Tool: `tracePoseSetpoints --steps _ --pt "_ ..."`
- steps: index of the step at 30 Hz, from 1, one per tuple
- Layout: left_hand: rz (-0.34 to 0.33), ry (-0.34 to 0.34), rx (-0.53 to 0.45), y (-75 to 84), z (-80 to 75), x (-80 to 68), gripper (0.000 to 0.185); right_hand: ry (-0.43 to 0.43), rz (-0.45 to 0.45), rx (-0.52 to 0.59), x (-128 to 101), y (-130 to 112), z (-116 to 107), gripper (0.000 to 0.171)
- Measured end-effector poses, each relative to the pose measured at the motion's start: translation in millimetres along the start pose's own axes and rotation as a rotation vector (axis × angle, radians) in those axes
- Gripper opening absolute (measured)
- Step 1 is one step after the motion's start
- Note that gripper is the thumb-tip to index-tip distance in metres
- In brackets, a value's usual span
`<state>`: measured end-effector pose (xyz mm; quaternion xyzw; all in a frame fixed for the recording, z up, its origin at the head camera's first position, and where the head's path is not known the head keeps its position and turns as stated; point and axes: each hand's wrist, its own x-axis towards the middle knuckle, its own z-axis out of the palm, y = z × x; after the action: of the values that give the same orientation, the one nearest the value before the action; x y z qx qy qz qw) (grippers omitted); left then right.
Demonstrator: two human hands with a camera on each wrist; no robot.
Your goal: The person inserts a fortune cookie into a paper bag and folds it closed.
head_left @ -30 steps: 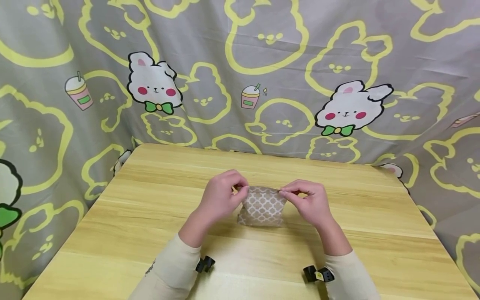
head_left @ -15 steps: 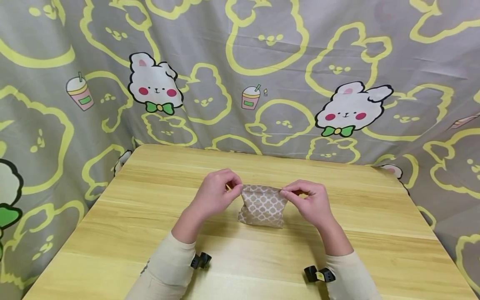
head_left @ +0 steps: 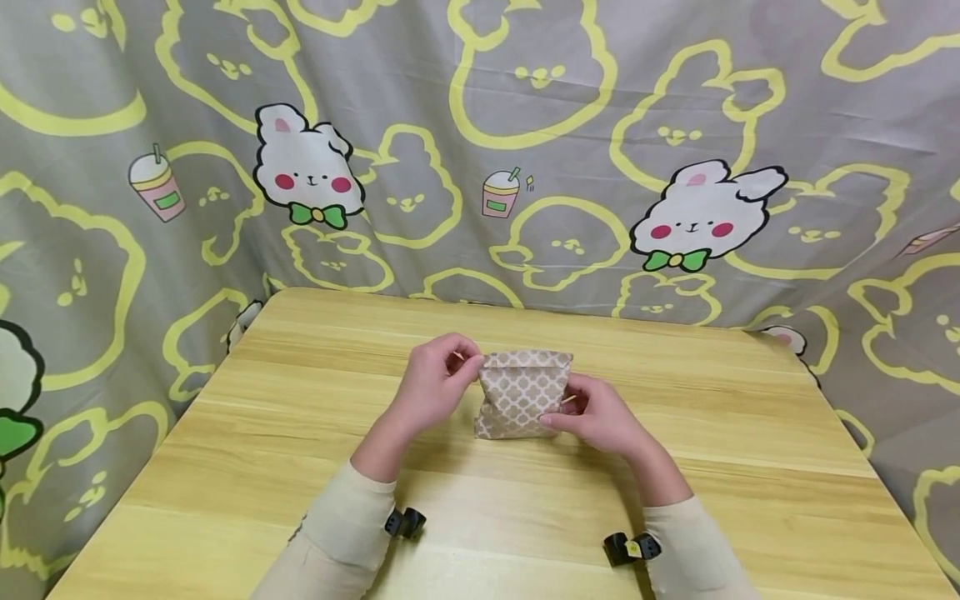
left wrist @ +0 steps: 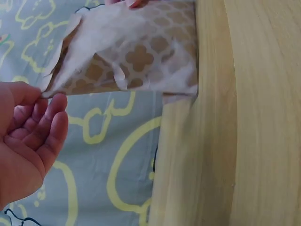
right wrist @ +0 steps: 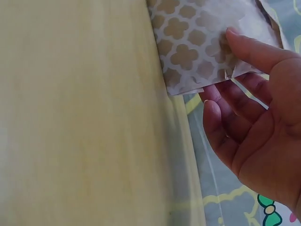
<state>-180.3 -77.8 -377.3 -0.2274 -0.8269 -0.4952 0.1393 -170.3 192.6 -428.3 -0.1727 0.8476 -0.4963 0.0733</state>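
A small brown paper bag (head_left: 522, 396) with a white quatrefoil pattern stands upright over the table, a crease running below its top edge. My left hand (head_left: 438, 379) pinches its top left corner between thumb and forefinger, as the left wrist view shows at the bag's corner (left wrist: 70, 84). Lower down on the other side, my right hand (head_left: 600, 415) holds the bag's right edge, thumb on the front face and fingers behind. In the right wrist view that thumb (right wrist: 256, 49) presses the patterned paper. What the bag holds inside is hidden.
The wooden table (head_left: 300, 433) spreads around the bag on all sides. Behind and beside it hangs a grey curtain (head_left: 420, 100) with yellow outlines and white rabbits. A black wrist camera (head_left: 405, 523) sits on the left sleeve, another black camera (head_left: 632, 547) on the right.
My right hand has left the bag's top right corner and moved down to its right side. The bag's top stands more upright. My left hand shifted slightly left but stays at the top left corner.
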Motion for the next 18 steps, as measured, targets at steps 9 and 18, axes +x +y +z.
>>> tracePoseSetpoints --steps 9,18 --pt "-0.439 -0.424 -0.020 -12.5 8.4 -6.1 0.090 -0.059 0.031 0.004 1 6 2 0.030" --pt "-0.384 -0.606 0.026 -21.4 17.1 -12.2 0.076 -0.092 0.139 0.004 2 8 6 0.055"
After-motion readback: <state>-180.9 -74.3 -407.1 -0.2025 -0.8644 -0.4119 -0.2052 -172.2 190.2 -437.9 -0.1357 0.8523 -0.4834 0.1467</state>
